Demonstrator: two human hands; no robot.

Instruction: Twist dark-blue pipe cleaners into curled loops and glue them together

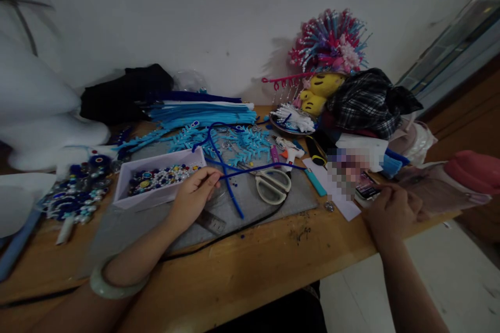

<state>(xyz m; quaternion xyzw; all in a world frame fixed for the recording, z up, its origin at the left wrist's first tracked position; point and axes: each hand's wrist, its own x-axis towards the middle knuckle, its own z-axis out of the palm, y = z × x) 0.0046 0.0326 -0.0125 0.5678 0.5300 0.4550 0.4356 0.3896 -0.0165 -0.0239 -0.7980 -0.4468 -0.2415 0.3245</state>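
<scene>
My left hand is closed, pinching a dark blue pipe cleaner between thumb and fingertips. The stems cross just past the fingers; one end points down toward the mat, another loops up at the back. My right hand is at the table's right edge, fingers loosely bent beside a phone with a lit screen, and nothing shows in its grasp. Left of my left hand stands a white box of mixed beads. White-handled scissors lie right of the hand, and a metal ruler lies below it.
Light blue pipe cleaner branches and a bundle of stems lie behind. A glue gun, teal stick and dish of white pieces are further right. A black cable crosses the front. Beaded ornaments sit left.
</scene>
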